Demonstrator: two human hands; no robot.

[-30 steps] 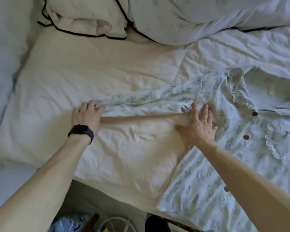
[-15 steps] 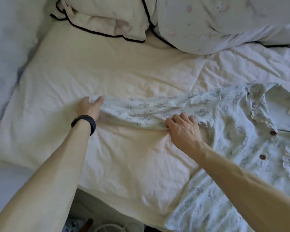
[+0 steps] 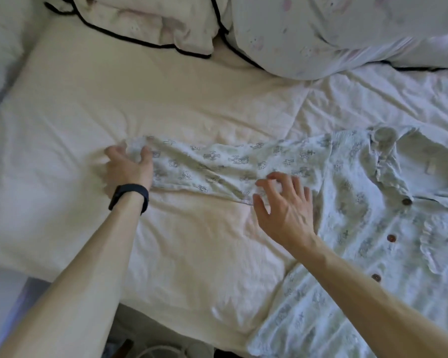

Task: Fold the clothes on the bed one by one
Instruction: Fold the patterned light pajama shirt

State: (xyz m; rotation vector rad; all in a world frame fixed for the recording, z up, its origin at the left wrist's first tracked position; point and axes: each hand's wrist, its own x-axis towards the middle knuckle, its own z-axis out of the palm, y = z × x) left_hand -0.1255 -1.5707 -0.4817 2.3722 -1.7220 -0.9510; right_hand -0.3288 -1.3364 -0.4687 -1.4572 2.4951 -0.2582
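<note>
left grip [image 3: 130,167] pinches sleeve [image 3: 217,164] | right grip [image 3: 285,202] fingers spread, loosely curled | both arms extended

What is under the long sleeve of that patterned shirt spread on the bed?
The cream bedcover shows all around the sleeve and likely continues beneath it. Whatever lies directly under is covered by the fabric, so I cannot tell.

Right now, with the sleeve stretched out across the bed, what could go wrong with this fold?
The sleeve is wrinkled and bunched; folding it now may lock creases in. Only the left hand pinches its cuff, while the right hand looks loose, so pulling could drag the shirt askew.
</note>
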